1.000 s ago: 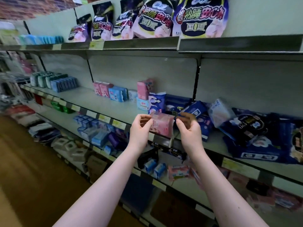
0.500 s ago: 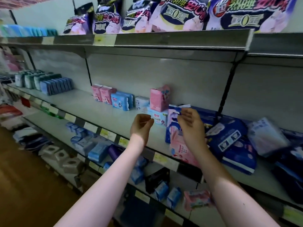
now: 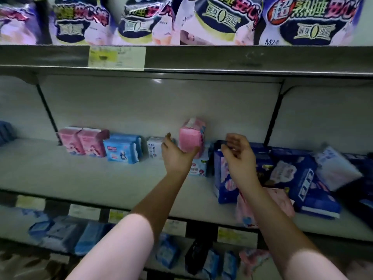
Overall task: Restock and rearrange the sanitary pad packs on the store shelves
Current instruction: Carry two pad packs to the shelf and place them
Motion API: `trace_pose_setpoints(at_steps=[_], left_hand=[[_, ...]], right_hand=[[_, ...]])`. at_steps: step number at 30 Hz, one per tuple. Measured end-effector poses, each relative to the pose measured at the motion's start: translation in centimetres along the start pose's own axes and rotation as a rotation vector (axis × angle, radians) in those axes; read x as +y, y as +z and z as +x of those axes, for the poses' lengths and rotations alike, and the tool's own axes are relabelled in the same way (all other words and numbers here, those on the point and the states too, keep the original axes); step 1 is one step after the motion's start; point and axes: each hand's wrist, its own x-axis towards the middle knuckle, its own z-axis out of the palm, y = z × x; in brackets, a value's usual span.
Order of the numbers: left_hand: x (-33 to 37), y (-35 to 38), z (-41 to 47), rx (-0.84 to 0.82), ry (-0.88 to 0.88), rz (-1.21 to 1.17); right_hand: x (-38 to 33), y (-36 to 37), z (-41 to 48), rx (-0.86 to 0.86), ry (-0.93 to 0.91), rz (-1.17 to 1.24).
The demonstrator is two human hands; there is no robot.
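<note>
Left hand (image 3: 177, 156) touches the base of the pink plastic-wrapped pad pack (image 3: 192, 138), stacked on a white pack (image 3: 198, 168) on the grey metal shelf (image 3: 80, 174), probably steadying it; grip unclear. Right hand (image 3: 240, 158), apart, hangs loosely curled, empty.

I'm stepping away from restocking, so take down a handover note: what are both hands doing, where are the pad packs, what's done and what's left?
Left hand: open, at the stacked pink pack, which sits on a light-blue pack; no grip seen.
Right hand: fingers curled at the top of the upright blue pack; grip unclear.
Done: the row of packs at left stands tidy.
Left: a flat pink pack lies at the shelf front, and the jumbled blue packs at right probably need straightening.
</note>
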Motion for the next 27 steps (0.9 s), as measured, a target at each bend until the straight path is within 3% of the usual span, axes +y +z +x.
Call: trace_pose_setpoints(at_steps=[8, 12, 18, 21, 24, 27], left_hand=[[-0.3, 3.1, 3.7, -0.070, -0.030, 0.088], [-1.0, 3.8, 4.5, -0.042, -0.022, -0.001], [-1.5, 1.8, 4.2, -0.011, 0.012, -0.331], [-1.5, 0.1, 4.2, -0.074, -0.053, -0.584], [-1.5, -1.6, 3.9, -0.144, -0.126, -0.726], [-1.9, -2.5, 3.4, -0.206, -0.201, -0.750]], right_hand=[[0.7, 0.2, 0.9, 0.060, -0.011, -0.094], [1.1, -0.3, 1.3, 0.092, -0.015, -0.119], [1.6, -1.0, 1.0, 0.130, -0.028, -0.124], [2.1, -1.4, 1.0, 0.132, 0.012, -0.103], [2.6, -2.0, 0.8, 0.176, -0.020, -0.256], [2.9, -2.6, 0.7, 0.164, 0.074, -0.381]])
